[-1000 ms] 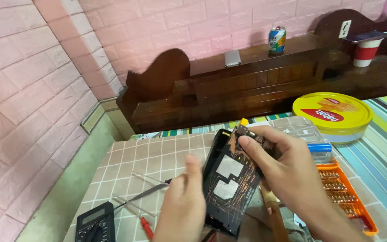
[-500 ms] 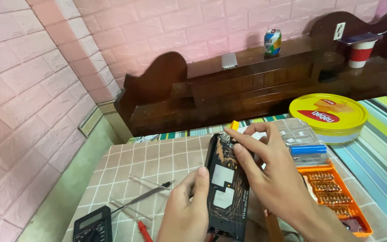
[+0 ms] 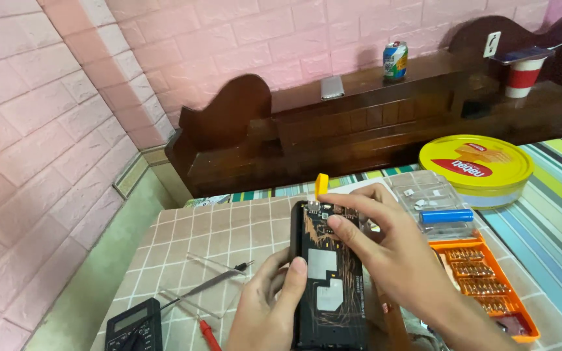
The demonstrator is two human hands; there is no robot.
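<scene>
Head view: both hands still grip the opened phone (image 3: 328,279), now more upright.

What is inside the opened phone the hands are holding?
Inside the phone: two silvery shield plates, thin coppery wires over a dark board, and small parts at the top. The right hand covers the upper right edge; the left hand hides the lower left side.

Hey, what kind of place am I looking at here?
Probably a home repair corner for small electronics, not a shop. An opened phone is held in the left hand and probed by the right hand, a multimeter and an orange screwdriver bit case lie on the table, and a wooden headboard stands behind.
</scene>
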